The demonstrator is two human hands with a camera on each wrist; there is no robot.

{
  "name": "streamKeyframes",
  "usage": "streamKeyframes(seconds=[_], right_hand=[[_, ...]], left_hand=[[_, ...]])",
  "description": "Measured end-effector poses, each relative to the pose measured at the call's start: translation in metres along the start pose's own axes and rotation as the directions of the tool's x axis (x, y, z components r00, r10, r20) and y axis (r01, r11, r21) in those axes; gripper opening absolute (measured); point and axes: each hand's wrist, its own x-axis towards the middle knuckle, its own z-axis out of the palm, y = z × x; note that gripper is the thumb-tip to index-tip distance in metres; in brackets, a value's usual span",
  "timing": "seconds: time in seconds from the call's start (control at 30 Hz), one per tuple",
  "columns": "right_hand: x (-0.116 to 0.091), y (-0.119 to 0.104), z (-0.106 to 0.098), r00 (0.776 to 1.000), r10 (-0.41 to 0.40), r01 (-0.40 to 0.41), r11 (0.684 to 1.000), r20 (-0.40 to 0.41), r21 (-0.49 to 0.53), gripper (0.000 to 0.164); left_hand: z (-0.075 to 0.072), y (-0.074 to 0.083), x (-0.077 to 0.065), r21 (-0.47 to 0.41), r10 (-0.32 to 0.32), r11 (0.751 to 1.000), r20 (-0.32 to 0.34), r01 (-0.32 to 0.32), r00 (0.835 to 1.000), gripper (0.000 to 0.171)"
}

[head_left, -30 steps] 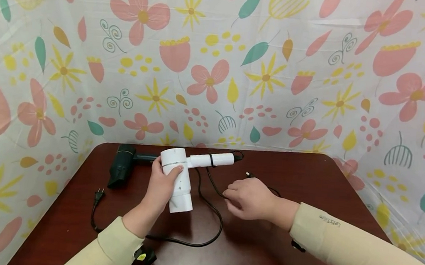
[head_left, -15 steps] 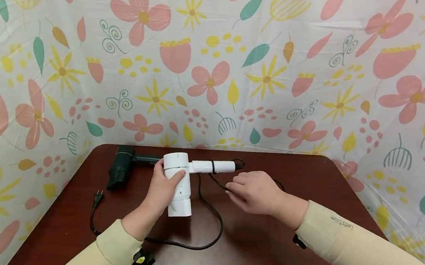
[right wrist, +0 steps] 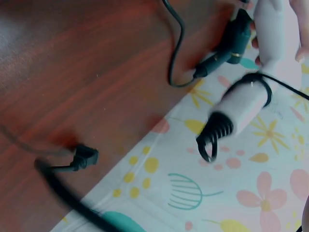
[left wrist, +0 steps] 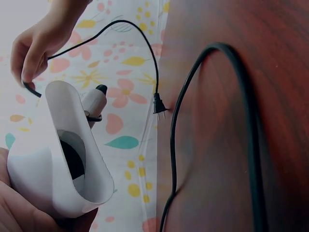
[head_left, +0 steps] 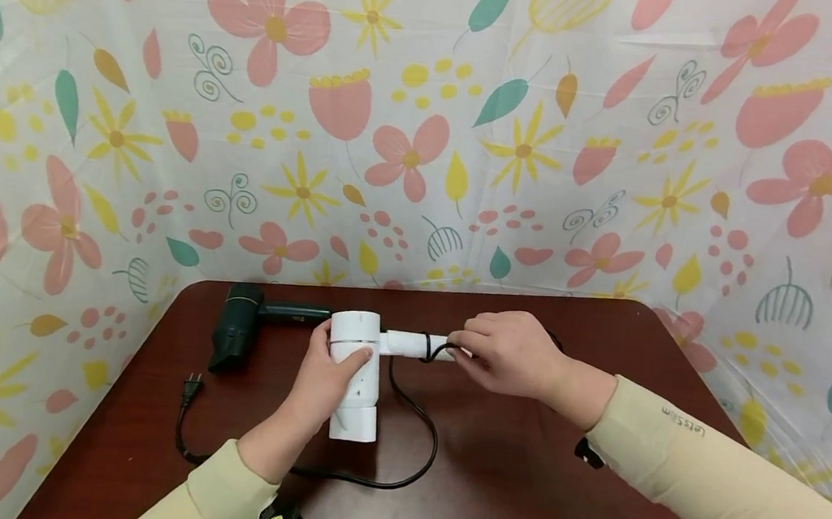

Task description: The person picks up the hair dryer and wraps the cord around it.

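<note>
My left hand (head_left: 325, 387) grips the barrel of a white hair dryer (head_left: 356, 393), its nozzle toward me and its handle pointing right. In the left wrist view the open flat nozzle (left wrist: 99, 176) shows close up. My right hand (head_left: 511, 352) pinches the dryer's black cord (right wrist: 287, 87) beside the end of the handle and hides that end in the head view. One turn of cord wraps the handle (right wrist: 241, 108), as the right wrist view shows. From the right hand the rest of the cord trails to a two-pin plug (left wrist: 159, 105).
A dark green hair dryer (head_left: 234, 331) lies at the back left of the brown table (head_left: 516, 479). Its black cord (head_left: 410, 475) loops across the middle to a plug (head_left: 191, 388) on the left. A flowered curtain (head_left: 418, 235) stands behind the table.
My right hand has risen toward the handle, bringing the cord across it. The white hair dryer has moved slightly right and toward me in my left hand.
</note>
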Motion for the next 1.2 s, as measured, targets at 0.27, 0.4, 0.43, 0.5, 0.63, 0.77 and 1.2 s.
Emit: streamKeyframes(seconds=[0.27,0.4,0.43,0.5,0.63,0.77,1.2], right_hand=[[0.004,0.01,-0.002,0.998,0.054,-0.054,0.999,-0.035,0.009,0.017],[0.004,0.016,-0.002,0.995,0.089,-0.089,0.996,-0.052,0.002,0.023],[0.003,0.018,-0.002,0.994,0.099,-0.099,0.995,-0.056,0.003,0.023],[0.001,0.023,-0.002,0.991,0.116,-0.117,0.993,-0.06,0.0,0.022],[-0.004,0.034,0.002,0.987,0.152,-0.153,0.988,-0.053,-0.013,0.027],[-0.012,0.044,0.007,0.979,0.198,-0.2,0.979,-0.05,-0.043,0.044],[-0.021,0.07,0.015,0.928,0.371,-0.367,0.925,0.028,-0.1,0.02]], left_hand=[[0.004,-0.001,-0.011,0.017,-0.022,1.0,0.065,0.021,0.998,0.082],[0.004,0.002,-0.018,0.014,-0.027,1.0,0.103,0.025,0.994,0.081],[0.004,0.002,-0.02,0.009,-0.024,1.0,0.115,0.023,0.993,0.081],[0.004,0.003,-0.023,-0.002,-0.02,1.0,0.14,0.021,0.99,0.079],[0.002,0.002,-0.027,-0.033,-0.004,0.999,0.174,0.01,0.985,0.074],[-0.001,0.001,-0.03,-0.067,0.017,0.998,0.19,-0.004,0.982,0.069],[-0.004,0.001,-0.045,-0.098,0.03,0.995,0.178,-0.012,0.984,0.067]])
